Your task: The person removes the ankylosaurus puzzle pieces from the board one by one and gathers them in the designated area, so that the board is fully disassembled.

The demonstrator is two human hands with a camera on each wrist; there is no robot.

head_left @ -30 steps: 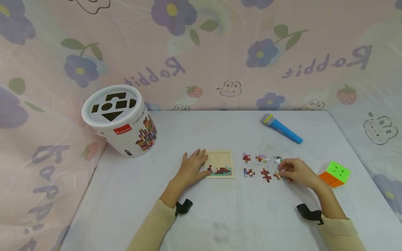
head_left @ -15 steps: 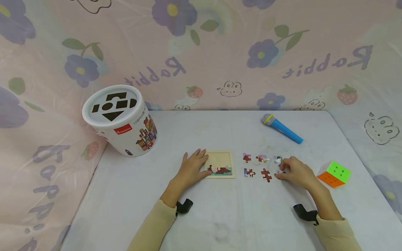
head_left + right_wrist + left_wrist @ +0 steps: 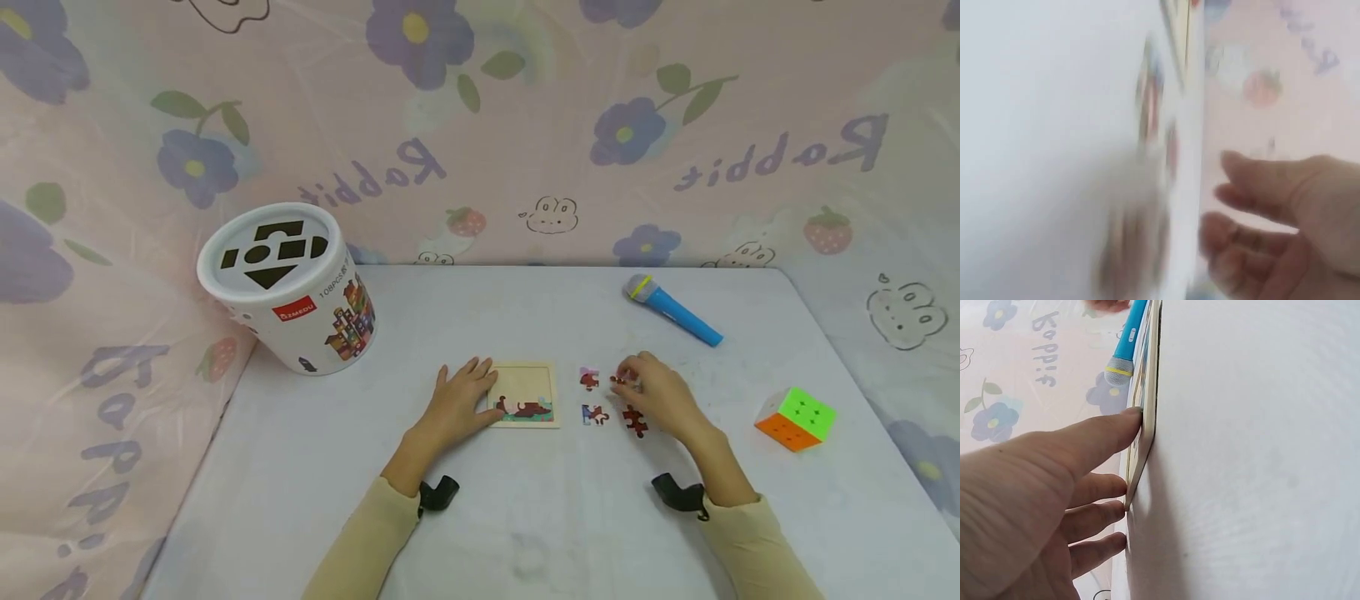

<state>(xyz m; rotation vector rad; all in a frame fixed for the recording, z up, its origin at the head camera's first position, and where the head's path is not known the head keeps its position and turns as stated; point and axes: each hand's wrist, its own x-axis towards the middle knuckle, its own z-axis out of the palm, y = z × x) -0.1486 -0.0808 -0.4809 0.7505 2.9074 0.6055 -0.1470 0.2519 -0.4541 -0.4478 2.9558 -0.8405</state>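
Working the surface (image 3: 487,517) with spread left hand (image 3: 453,404) and curled right hand (image 3: 662,398), unclear whether pinching, at, respectively, a puzzle board (image 3: 525,383) midway between side edges, filled only along the bottom, and, rightward, loose pieces (image 3: 635,422) apparently unplaced.

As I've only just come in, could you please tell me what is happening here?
A person is busy with jigsaw pieces. Their left hand rests on the edge of a wooden frame, which is filled along the bottom, with bare wood above. Their right hand is at the loose pieces beside the frame; I can't tell whether it holds one.
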